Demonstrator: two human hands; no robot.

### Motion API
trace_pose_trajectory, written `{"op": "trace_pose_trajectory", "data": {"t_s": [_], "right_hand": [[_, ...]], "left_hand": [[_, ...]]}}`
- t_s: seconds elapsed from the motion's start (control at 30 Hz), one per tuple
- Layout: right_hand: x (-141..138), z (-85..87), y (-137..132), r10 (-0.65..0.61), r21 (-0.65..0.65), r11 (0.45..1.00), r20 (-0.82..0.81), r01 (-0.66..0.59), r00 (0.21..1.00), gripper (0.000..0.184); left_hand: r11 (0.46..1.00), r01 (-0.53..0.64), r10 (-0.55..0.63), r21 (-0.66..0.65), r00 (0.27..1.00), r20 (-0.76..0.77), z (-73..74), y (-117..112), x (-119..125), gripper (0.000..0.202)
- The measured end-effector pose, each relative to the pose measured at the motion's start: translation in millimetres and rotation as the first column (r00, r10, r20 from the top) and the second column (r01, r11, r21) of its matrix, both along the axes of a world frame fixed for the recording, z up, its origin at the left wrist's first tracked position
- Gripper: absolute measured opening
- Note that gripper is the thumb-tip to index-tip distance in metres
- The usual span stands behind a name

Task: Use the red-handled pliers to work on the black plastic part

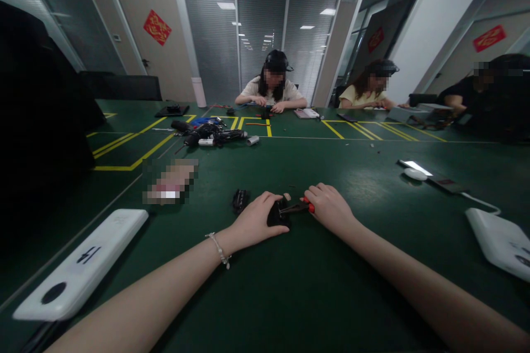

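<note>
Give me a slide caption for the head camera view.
Left hand holds a small black part on a dark green table; right hand grips red-handled pliers, their tips at the part.

The broad dark-green tabletop (pixel 364 187) looks smooth from here, with a soft sheen. The red-handled pliers (pixel 296 208) have a dark metal nose and plastic-looking grips (pixel 311 207). At the pliers' tips, a small black block (pixel 274 216) looks matt; well left of them, a long white rounded slab (pixel 97 262) seems smooth, satiny plastic.

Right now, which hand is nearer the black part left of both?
Left: the left hand is just right of the black part; the right hand, gripping pliers, is farther right.
</note>
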State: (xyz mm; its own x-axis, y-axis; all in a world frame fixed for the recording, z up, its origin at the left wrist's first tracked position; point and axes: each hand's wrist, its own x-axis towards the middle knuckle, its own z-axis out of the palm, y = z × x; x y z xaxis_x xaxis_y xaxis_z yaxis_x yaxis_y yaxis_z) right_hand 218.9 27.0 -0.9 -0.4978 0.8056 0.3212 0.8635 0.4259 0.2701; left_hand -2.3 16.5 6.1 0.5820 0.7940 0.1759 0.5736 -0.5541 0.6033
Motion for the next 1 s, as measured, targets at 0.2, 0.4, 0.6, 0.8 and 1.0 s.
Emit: {"op": "trace_pose_trajectory", "data": {"t_s": [0.2, 0.4, 0.6, 0.8, 1.0], "right_hand": [[-2.5, 0.5, -1.2, -0.019, -0.012, 1.0, 0.003, 0.019, 1.0, 0.011], [0.0, 0.0, 0.8, -0.019, -0.006, 1.0, 0.005, 0.019, 1.0, 0.011], [2.0, -0.2, 0.8, -0.017, 0.002, 1.0, 0.02, 0.017, 1.0, 0.012], [-0.1, 0.7, -1.3, -0.015, 0.031, 0.999, 0.02, 0.014, 1.0, 0.014], [-1.3, 1.8, -2.1, -0.022, -0.001, 1.0, 0.008, 0.022, 1.0, 0.014]], "left_hand": [[1.0, -0.003, 0.003, -0.009, 1.0, -0.005, -0.3, -0.6, -0.8, 0.058], [0.999, 0.002, -0.003, 0.042, 1.0, 0.015, -2.5, 0.4, 0.2, 0.058], [0.999, 0.005, -0.006, 0.034, 1.0, 0.025, -1.1, -0.7, 0.2, 0.058], [1.0, 0.0, 0.0, 0.008, 1.0, 0.015, 0.7, -1.3, -0.2, 0.058], [1.0, -0.001, 0.001, -0.02, 1.0, 0.01, 2.3, -1.7, 0.5, 0.057]]}}
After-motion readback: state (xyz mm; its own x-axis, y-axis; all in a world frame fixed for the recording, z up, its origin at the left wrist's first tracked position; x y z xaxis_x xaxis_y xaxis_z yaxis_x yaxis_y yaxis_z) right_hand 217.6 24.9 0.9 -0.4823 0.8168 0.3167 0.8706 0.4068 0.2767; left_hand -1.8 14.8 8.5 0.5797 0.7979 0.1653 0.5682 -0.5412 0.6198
